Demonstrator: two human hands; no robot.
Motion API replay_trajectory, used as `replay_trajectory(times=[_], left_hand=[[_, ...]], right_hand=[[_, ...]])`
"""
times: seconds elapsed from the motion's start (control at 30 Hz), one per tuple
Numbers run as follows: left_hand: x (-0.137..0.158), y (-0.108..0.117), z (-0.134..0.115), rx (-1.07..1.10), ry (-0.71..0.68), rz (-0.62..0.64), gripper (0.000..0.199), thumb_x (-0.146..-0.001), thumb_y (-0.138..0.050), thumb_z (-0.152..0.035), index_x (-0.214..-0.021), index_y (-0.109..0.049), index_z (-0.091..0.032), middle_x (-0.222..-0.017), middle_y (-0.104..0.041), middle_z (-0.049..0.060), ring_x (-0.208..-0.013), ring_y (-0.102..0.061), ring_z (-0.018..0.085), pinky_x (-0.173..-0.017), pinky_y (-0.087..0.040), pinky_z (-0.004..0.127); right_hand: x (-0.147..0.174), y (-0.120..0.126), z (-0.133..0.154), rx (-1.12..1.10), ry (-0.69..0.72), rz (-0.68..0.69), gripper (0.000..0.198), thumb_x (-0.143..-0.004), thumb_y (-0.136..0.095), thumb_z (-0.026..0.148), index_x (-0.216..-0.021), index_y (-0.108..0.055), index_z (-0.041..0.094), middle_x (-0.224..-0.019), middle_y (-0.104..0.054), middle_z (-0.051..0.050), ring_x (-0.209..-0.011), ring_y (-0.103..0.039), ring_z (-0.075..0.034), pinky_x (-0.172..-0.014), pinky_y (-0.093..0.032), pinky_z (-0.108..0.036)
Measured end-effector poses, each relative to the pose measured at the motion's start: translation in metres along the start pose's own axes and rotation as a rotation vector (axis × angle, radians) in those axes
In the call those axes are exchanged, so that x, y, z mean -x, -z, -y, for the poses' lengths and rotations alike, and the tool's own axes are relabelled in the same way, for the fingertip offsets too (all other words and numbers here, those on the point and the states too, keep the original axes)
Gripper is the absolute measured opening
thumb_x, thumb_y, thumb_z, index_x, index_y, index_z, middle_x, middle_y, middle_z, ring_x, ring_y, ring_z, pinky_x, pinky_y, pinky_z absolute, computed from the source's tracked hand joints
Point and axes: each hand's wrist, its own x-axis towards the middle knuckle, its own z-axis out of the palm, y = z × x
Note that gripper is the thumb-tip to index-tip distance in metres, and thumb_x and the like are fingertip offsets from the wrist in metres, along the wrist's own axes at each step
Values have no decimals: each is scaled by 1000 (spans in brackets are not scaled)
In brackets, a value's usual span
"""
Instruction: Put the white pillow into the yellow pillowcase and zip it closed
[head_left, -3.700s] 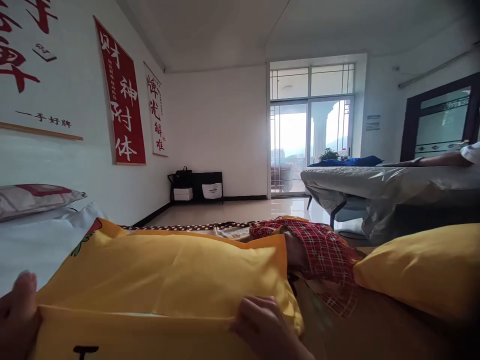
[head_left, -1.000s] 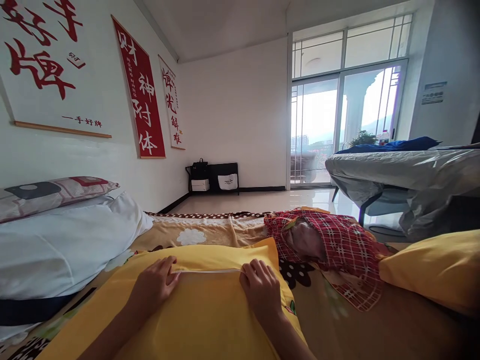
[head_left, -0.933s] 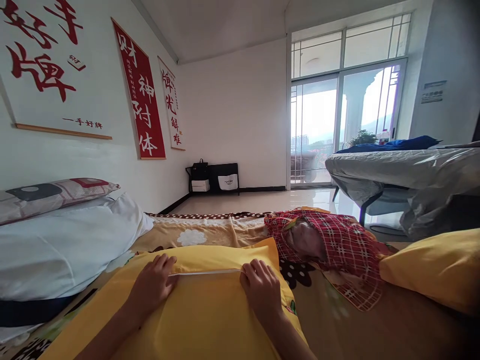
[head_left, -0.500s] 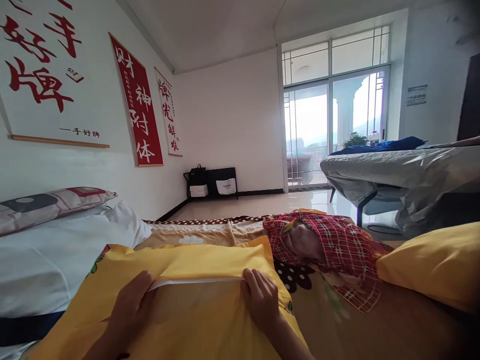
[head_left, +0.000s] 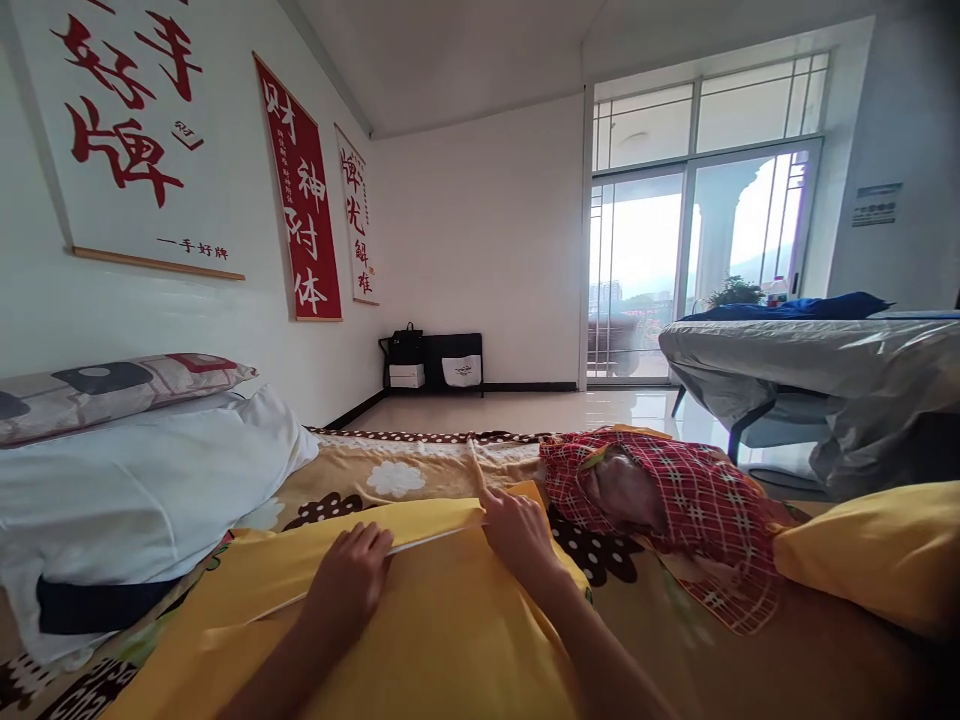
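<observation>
While yellow pillowcase (head_left: 465, 630) is laid inside blanket (head_left: 401, 478) far edge, it's pinched by closed left hand (head_left: 351, 572) and right hand (head_left: 519, 530).

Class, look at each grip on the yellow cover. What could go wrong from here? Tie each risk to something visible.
The left grip hides part of the white strip, so cloth may bunch unseen there.
The right grip holds the yellow cover close to the red plaid cloth; a sideways pull might disturb it.
The blanket beneath looks creased, so it could ruck up if the cover is tugged.
</observation>
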Motion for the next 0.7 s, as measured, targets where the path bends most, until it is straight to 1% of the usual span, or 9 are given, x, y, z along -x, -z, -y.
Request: replay_trajectory(times=[0.1,0.17,0.2,0.3,0.43,0.5,0.57,0.63,0.7], left_hand=[[15,-12,-30,-24,-361,-84,45,-84,-34,-7,-120,-57,-20,-114,-66,10,-108,-59,25,-94,-45,39],[19,-19,-54,19,-520,9,45,-85,-39,-10,-128,-53,-17,-127,-62,12,-119,-55,25,-100,-44,36],[16,-22,-65,44,-512,78,46,-86,-40,-12,-131,-51,-13,-132,-58,14,-124,-52,26,-103,-43,37],[-10,-28,-88,171,-361,244,51,-91,-36,-21,-139,-41,-6,-144,-45,19,-133,-43,30,-110,-37,44],[-57,-41,-95,356,-339,368,46,-91,-36,-25,-135,-47,-15,-142,-49,13,-131,-45,26,-111,-36,44],[-69,-50,-97,409,-314,364,41,-92,-35,-26,-127,-53,-18,-138,-54,11,-127,-49,24,-108,-38,40],[-71,-58,-102,423,-274,338,39,-93,-33,-28,-121,-58,-18,-130,-59,11,-123,-52,25,-107,-38,44],[-70,-64,-108,413,-250,341,39,-93,-33,-31,-113,-63,-15,-115,-67,14,-111,-60,29,-103,-39,51],[-72,-70,-110,428,-254,355,38,-93,-37,-33,-99,-68,-13,-94,-72,15,-94,-66,30,-95,-44,52]], right_hand=[[5,-4,-2,-17,-48,-20,21,-73,-49,2,-68,-56,21,-66,-67,3,-58,-59,-13,-56,-26,-25],[12,-6,-5,-34,-69,-24,21,-72,-48,2,-68,-56,21,-66,-67,3,-59,-59,-12,-57,-26,-24],[15,-6,-7,-47,-71,-32,21,-72,-48,2,-69,-57,21,-67,-67,3,-60,-59,-12,-57,-27,-24],[19,-2,-11,-89,-57,-106,23,-72,-47,2,-70,-59,22,-68,-67,3,-62,-58,-11,-59,-28,-23],[18,4,-13,-106,-48,-180,23,-74,-46,4,-68,-60,21,-64,-65,2,-58,-54,-11,-57,-26,-25],[18,4,-14,-92,-51,-193,22,-76,-46,6,-68,-60,21,-64,-64,1,-57,-53,-12,-57,-25,-25],[18,2,-15,-74,-62,-214,23,-79,-45,7,-68,-60,20,-64,-64,1,-56,-51,-12,-57,-26,-25],[19,-1,-15,-63,-88,-245,23,-81,-45,9,-70,-61,20,-65,-65,0,-55,-51,-12,-57,-27,-25],[19,-1,-14,-63,-113,-278,23,-81,-44,10,-73,-63,20,-67,-67,0,-57,-52,-12,-57,-29,-25]])
